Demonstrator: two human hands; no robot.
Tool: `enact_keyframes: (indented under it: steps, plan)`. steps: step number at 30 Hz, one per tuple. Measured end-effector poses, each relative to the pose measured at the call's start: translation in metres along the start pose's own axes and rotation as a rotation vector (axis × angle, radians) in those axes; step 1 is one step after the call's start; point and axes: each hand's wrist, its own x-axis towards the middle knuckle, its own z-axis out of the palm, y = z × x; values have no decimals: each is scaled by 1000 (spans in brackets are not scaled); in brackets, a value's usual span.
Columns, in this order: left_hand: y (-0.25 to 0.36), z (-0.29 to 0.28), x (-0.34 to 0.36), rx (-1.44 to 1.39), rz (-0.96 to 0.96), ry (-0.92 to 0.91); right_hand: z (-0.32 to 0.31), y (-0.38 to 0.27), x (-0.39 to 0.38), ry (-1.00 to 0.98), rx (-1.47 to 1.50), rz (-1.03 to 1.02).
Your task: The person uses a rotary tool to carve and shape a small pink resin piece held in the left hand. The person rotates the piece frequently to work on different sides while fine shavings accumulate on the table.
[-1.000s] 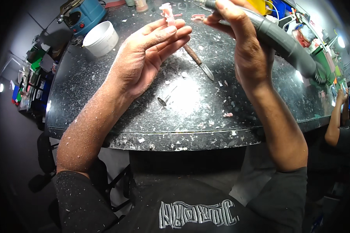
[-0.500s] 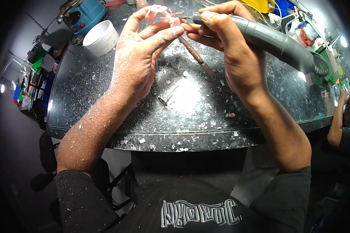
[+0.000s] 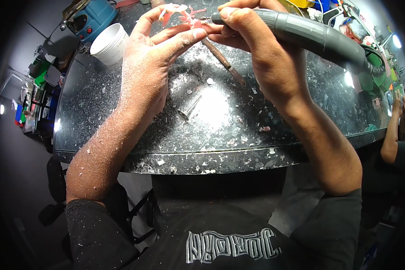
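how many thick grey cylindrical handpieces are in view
1: the thick grey cylindrical handpiece, held in the right hand, its tip near the irregular pink piece in the left hand. Others may be hidden behind the hands.

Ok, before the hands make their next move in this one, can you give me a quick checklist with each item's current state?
1. Pink piece held by left hand: ok, pinched at thumb and fingers.
2. Grey handpiece held by right hand: ok.
3. Handpiece tip touching the piece: cannot tell; too small at this view.
4. Knife put well aside: not ok, it lies on the table just below the fingers.
5. Table swept: not ok, pale flecks are scattered across it.
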Motion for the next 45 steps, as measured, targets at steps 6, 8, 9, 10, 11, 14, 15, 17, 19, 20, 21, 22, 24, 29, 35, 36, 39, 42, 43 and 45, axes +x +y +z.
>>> enact_keyframes:
  steps: [6,8,9,10,11,14,15,17,19,20,21,22,24,29,35,36,39,42,43,45]
  plan:
    - [0,-3,1,39,-6,-19,-2,-4,4,-13,-230,17]
    - [3,0,2,64,-21,-5,-3,-1,3,-8,-212,9]
    - [3,0,2,66,-25,-17,-4,2,2,-7,-188,5]
    - [4,-1,2,69,-28,-26,-4,3,2,-7,-162,1]
    - [5,-2,2,72,-32,-34,-2,-1,1,-9,-208,-19]
    - [5,-4,2,75,-51,-38,3,-9,-2,-13,-261,-63]
    - [5,-4,2,80,-53,-35,1,-8,-2,-13,-220,-67]
    - [4,-4,2,93,-58,-27,1,-7,-2,-15,-210,-58]
    - [4,-3,1,83,-62,-22,1,-7,-1,-27,-248,-45]
    - [4,-3,1,78,-63,-21,0,-7,-1,-39,-253,-43]
    - [4,-4,2,82,-67,-32,-4,-3,1,-63,-229,-49]
    - [4,-6,3,88,-70,-41,-6,1,2,-89,-203,-56]
    - [3,-7,3,65,-74,-66,-5,7,2,-63,-133,-70]
    - [-2,-5,0,-21,-54,-71,-7,5,2,-119,-12,5]
    - [-3,-4,-1,-21,-33,-55,-3,9,2,-108,-99,-31]
    - [-2,-4,-2,-15,-30,-52,0,0,-2,-89,-105,13]
    - [0,-2,-2,-10,-32,-53,-7,5,0,-133,-161,-52]
    - [1,-3,-1,-11,-35,-68,-10,18,6,-112,-91,-163]
    - [1,-3,-2,-1,-22,-69,-7,17,6,-82,-60,-147]
    - [0,-3,-2,-1,-9,-70,-1,8,3,-14,-14,-75]
